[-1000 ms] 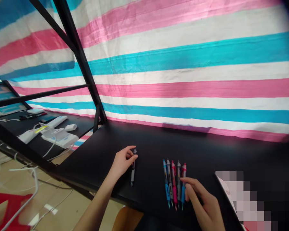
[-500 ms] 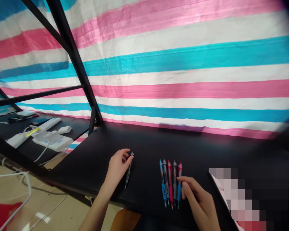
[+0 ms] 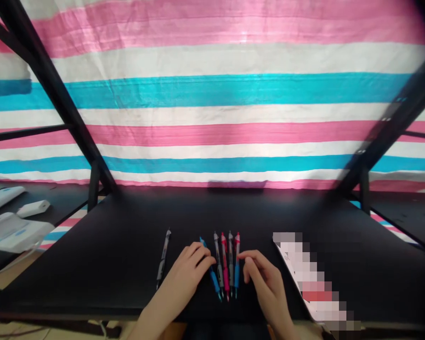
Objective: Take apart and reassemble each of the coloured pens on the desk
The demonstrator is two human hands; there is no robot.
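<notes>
My left hand point(image 3: 188, 269) is closed with thumb and fingertips on a blue pen point(image 3: 215, 283), which lies slanted at the left of a row of pens. Beside it lie a grey pen point(image 3: 218, 267), a pink pen point(image 3: 225, 271), another grey pen point(image 3: 230, 269) and a red-topped pen with a blue grip point(image 3: 237, 276). My right hand point(image 3: 267, 278) is open, its index fingertip against the red-topped pen and its other fingers loosely curled. Apart to the left, a single grey-black pen point(image 3: 163, 259) lies on the black table point(image 3: 127, 264), partly by my left forearm.
To the right lies a flat white-edged item point(image 3: 297, 283), mostly pixelated. Black metal posts point(image 3: 71, 113) rise at both back corners, before a striped sheet point(image 3: 219, 132). On the left table sit a white power strip point(image 3: 3, 198) and white adapters point(image 3: 33, 208).
My left hand has let go of the grey-black pen and moved right to the blue pen, which is now tilted. My right hand keeps its place by the row. The view has turned right.
</notes>
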